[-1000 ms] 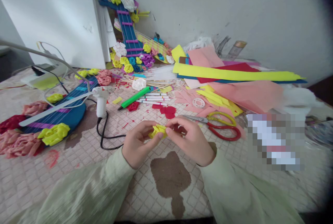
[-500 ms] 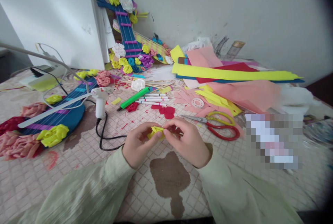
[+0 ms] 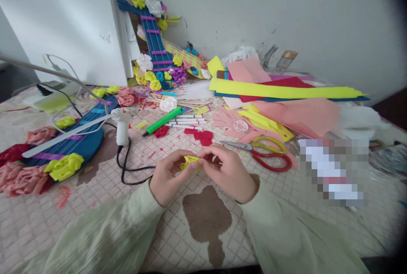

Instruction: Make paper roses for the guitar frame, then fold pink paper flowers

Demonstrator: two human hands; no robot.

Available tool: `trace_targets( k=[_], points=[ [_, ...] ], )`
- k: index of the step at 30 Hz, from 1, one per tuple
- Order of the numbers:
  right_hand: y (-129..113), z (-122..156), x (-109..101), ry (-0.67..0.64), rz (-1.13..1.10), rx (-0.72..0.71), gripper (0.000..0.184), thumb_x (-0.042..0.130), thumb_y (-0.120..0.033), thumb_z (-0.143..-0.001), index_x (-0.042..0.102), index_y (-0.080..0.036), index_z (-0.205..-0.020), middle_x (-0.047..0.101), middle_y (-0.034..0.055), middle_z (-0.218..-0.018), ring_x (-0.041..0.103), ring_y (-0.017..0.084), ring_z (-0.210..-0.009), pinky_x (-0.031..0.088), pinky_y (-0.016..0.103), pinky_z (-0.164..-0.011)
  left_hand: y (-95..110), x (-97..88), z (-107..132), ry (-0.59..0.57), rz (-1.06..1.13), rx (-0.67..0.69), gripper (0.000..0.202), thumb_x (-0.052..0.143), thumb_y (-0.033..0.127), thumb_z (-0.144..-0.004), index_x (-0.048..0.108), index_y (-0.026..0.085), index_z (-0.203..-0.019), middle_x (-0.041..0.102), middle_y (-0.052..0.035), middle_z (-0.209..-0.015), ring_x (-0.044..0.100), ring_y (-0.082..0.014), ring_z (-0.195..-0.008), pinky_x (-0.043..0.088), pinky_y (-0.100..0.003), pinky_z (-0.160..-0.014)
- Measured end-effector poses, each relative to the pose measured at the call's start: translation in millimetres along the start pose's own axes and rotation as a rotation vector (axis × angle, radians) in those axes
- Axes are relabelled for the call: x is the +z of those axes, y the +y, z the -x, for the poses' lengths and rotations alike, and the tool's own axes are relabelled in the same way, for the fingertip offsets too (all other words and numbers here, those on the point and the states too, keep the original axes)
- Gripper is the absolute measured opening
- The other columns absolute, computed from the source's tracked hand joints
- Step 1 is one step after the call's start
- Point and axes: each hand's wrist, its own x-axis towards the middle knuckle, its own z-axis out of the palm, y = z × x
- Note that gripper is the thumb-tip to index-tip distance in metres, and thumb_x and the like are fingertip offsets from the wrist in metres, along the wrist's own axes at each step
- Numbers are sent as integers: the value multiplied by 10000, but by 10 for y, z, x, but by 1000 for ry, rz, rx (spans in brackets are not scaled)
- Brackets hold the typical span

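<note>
Between my two hands is a small yellow paper flower (image 3: 190, 162), its folds partly covered by my fingers. My left hand (image 3: 171, 176) pinches it from the left, thumb in front. On the other side, my right hand (image 3: 227, 172) grips its right edge between thumb and forefinger. Just right of my right hand lie scissors (image 3: 271, 159) with red and yellow handles, blades pointing left. Red paper petals (image 3: 203, 137) rest on the table beyond my fingers. A white hot glue gun (image 3: 122, 127) stands to the left, its black cord running toward my left wrist.
At left lies a blue paper guitar (image 3: 92, 138) with paper flowers; another flowered blue guitar (image 3: 154, 40) leans at the back. A green marker (image 3: 165, 121), several thin pens (image 3: 187, 122) and a white tape roll (image 3: 241, 126) lie mid-table. Paper strips (image 3: 286, 90) pile up at back right.
Both hands stay on the yellow flower with almost no movement. The whole view has shifted very slightly.
</note>
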Motion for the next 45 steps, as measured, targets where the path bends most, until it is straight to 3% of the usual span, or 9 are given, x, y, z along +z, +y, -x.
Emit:
trace_targets(
  k=[9,16,28,35,45],
  points=[
    [4,-4,-1,-28,-47,-2,93,531,-91,-715,589,-158,-743,577,0,-715,514,87,-605,419,195,-542,-38,-23,0,19,-93,41,133,534,223,-749,602,129,-814,623,-46,-766,575,-119,-685,473,-204,-612],
    [22,-25,-93,-113,-52,11,157,531,-129,-734,623,-176,-853,621,21,-786,572,112,-676,460,211,-567,-9,-31,-13,59,-78,32,135,535,231,-742,592,123,-800,625,-56,-753,571,-121,-654,462,-204,-560],
    [52,-44,-57,-24,-27,-49,121,615,-97,-701,629,-175,-792,598,7,-719,553,106,-623,449,215,-555,26,-24,-27,68,-40,-34,141,556,253,-715,586,126,-770,605,-39,-697,558,-114,-605,460,-205,-546],
    [68,-35,-39,-42,-103,13,103,618,-121,-707,626,-168,-799,617,11,-720,577,107,-626,486,215,-586,-28,-33,-11,31,-93,-16,162,541,255,-737,594,121,-813,616,-54,-748,558,-118,-639,457,-210,-572],
    [61,-46,-158,-94,16,-13,132,573,-131,-734,623,-175,-848,634,23,-782,581,112,-650,475,216,-574,30,-12,-34,152,23,-84,148,581,260,-688,590,126,-748,580,-17,-650,516,-89,-548,428,-184,-492]
  ],
)
